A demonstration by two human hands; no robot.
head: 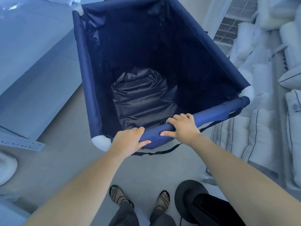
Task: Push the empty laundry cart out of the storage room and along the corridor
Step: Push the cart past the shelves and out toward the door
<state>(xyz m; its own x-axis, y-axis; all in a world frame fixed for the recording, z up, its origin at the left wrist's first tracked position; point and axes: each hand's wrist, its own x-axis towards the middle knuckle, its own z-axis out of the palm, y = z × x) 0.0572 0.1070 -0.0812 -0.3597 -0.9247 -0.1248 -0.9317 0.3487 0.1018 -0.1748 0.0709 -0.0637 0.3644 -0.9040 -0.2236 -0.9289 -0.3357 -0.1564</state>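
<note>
A navy fabric laundry cart (84,66) with white corner joints fills the middle of the head view. Its bin is empty; only wrinkled dark lining shows at the bottom. My left hand (128,139) and my right hand (182,128) both grip the cart's near top rail (216,113), a padded blue bar, side by side. My arms stretch forward from the bottom of the view. My sandalled feet stand on the grey floor just behind the cart.
Stacked white pillows (260,128) and bedding line the right side, close to the cart. A white louvered unit (231,26) stands at the far right. A pale blue shelf or counter (32,79) runs along the left. A black fan (195,203) sits by my right foot.
</note>
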